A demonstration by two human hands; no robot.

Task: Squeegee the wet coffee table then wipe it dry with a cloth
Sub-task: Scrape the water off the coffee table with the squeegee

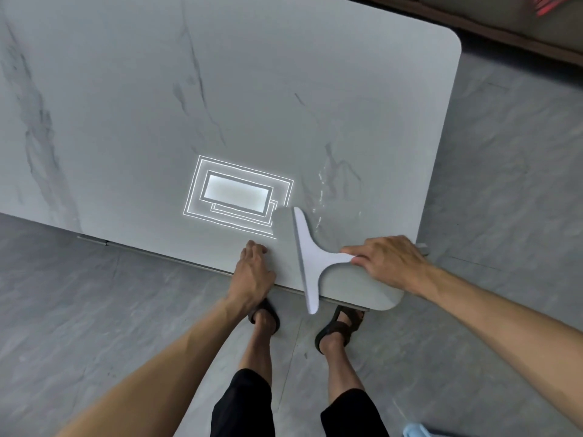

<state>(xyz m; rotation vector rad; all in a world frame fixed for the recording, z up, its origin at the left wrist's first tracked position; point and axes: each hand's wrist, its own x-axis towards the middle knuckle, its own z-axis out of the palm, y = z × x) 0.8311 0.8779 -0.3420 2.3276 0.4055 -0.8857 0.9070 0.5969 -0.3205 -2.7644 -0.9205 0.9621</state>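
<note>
From the head camera, the squeegee step looks to be in hand and the drying not yet begun. The right hand (386, 263) is closed around the stem of a white T-shaped squeegee (307, 258), whose long blade runs away from the person and overhangs the near edge of the coffee table (157, 105). The left hand (254, 272) holds nothing; it rests flat with fingers loosely together on the table's near edge, just to the left of the blade, apparently bracing.

Beyond and between the hands, a thin glinting trail of water (321, 190) lies just past the blade's far end, toward the rounded right corner. The next move probably calls for keeping the blade pressed flat and drawing it across that trail to push the water off an edge (which edge cannot be told).

The tabletop is a smooth, pale grey slab with dark marble-like veins and rounded corners, glossy enough to mirror a rectangular ceiling light (236, 193) beyond the left hand. The squeegee looks matte and rigid. A soft pale blue thing (416, 430), possibly the cloth, lies on the floor behind the right forearm.
</note>
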